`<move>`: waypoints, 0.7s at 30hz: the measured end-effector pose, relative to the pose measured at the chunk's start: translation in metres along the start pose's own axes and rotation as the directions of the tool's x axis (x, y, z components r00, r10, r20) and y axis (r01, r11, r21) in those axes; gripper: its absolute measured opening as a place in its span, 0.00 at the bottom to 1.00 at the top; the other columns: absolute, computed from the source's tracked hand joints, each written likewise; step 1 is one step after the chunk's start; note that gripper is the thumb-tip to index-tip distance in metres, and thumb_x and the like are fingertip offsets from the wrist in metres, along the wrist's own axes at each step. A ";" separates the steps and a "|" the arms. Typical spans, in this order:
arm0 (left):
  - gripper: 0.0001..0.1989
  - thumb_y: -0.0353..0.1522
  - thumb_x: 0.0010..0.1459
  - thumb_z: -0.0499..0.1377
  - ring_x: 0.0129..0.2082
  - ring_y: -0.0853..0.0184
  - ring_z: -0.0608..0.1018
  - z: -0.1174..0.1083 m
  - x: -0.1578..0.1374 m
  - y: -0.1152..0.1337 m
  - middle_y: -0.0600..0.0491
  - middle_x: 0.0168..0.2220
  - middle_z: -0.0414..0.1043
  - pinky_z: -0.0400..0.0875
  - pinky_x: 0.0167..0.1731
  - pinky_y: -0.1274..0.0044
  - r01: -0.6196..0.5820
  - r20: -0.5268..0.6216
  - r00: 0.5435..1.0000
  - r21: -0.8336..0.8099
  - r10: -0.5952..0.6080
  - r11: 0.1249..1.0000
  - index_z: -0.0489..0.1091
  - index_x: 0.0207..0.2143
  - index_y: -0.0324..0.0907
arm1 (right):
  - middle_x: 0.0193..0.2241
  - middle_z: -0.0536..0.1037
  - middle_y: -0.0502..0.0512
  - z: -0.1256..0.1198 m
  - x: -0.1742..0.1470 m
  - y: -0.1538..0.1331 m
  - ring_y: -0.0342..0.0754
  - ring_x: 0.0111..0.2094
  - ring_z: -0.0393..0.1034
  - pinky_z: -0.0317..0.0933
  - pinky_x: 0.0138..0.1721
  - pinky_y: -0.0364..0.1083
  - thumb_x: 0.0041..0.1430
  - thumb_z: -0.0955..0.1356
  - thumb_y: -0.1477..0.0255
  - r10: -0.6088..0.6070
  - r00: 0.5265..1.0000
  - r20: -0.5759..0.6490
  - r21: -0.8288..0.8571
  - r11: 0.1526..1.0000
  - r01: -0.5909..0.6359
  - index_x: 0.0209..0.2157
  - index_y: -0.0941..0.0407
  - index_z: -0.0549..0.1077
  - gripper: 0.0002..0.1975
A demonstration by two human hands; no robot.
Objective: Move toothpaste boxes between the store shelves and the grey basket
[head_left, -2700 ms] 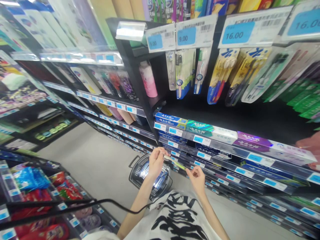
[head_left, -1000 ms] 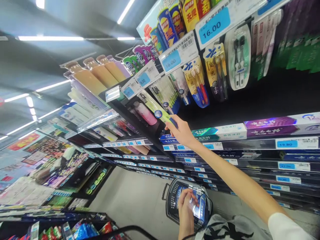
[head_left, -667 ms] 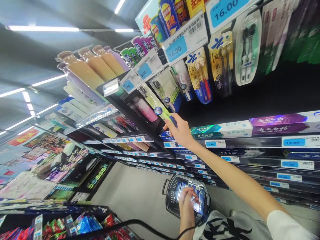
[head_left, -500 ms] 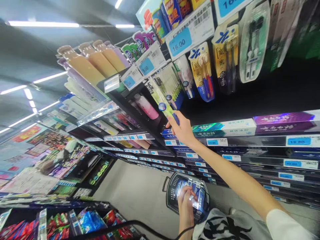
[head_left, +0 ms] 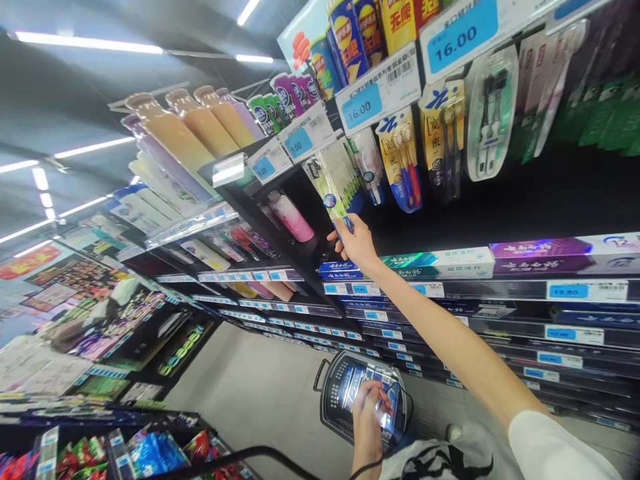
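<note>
My right hand (head_left: pixel 354 241) reaches up from the right, its fingers closed on the lower end of a packaged toothbrush (head_left: pixel 329 195) with a clear and yellow-green front. The pack's top is close to the price tags, in front of a row of similar hanging toothbrush packs (head_left: pixel 350 175); whether it is on the hook I cannot tell. Lower down, my left hand (head_left: pixel 369 400) is over a dark shopping basket (head_left: pixel 327 400), fingers curled in. What it holds, if anything, is hard to make out. Blue and white boxes (head_left: pixel 356 381) lie in the basket.
More toothbrush packs (head_left: pixel 400 160) hang to the right. Below them are toothpaste boxes (head_left: pixel 440 262) on a shelf. A pink bottle (head_left: pixel 291 217) stands left of the dark shelf divider. A black cable (head_left: pixel 250 453) crosses the bottom, and snack bags (head_left: pixel 155 450) fill a rack at lower left.
The held toothbrush pack has swung more upright and closer to the hanging row, my right hand moving with it. The left hand remains over the basket. The whole view has shifted slightly.
</note>
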State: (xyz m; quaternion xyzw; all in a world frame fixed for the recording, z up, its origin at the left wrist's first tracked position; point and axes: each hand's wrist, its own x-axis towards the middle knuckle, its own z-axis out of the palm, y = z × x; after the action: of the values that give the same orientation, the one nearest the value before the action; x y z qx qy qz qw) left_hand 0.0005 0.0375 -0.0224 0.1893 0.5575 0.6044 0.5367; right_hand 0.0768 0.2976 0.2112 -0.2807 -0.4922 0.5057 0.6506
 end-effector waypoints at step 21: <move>0.16 0.42 0.47 0.68 0.26 0.69 0.74 -0.006 0.003 -0.015 0.54 0.26 0.72 0.68 0.27 0.78 0.091 0.061 0.994 -0.065 -0.087 0.994 0.74 0.32 0.39 | 0.43 0.83 0.62 -0.080 -0.238 0.130 0.55 0.46 0.78 0.70 0.45 0.50 0.52 0.74 0.52 0.761 0.499 0.415 -0.151 0.599 -0.787 0.46 0.56 0.76 0.27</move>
State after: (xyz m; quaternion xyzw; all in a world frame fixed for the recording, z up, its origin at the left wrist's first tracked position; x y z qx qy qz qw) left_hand 0.0012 0.0341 -0.0380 0.1635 0.5287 0.5926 0.5853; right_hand 0.1002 0.1284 -0.0144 -0.3303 -0.4322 0.8058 0.2343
